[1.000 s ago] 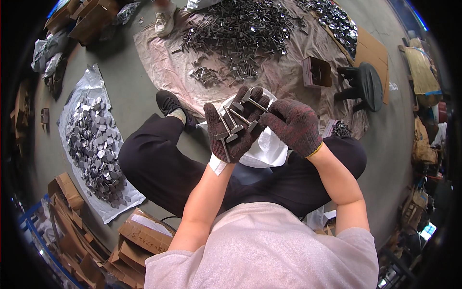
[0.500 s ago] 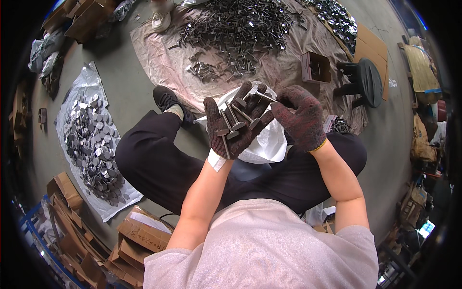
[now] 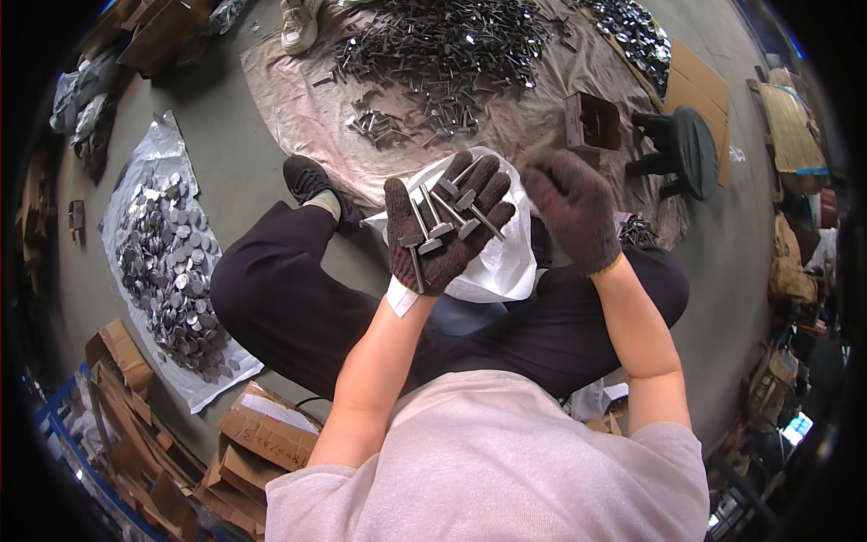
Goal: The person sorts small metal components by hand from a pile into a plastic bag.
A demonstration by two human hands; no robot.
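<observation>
My left hand [image 3: 440, 269], in a dark knitted glove, is palm up with its fingers spread and slightly curled. Several T-shaped metal bolts [image 3: 434, 244] with thin shanks lie across its palm and fingers, pointing different ways. To its right hangs my right hand [image 3: 578, 217], in a matching glove. Its fingers are up and look apart, with the fingertips blurred by motion; I see no bolt in it. Below both hands, between my legs, is a white plastic bag [image 3: 497, 271].
Ahead, a large pile of metal bolts [image 3: 442, 54] covers a stained cloth [image 3: 298, 117]. Left, grey metal discs [image 3: 176, 262] lie on plastic sheeting. A small open box [image 3: 591, 122] and dark stool [image 3: 694, 154] stand right. Cardboard boxes [image 3: 262, 434] are behind left; another person's shoe [image 3: 298, 27] shows ahead.
My right hand has let go of the bolt it pinched at my left fingertips and moved right, away from it. My left fingers have opened wider under the bolts.
</observation>
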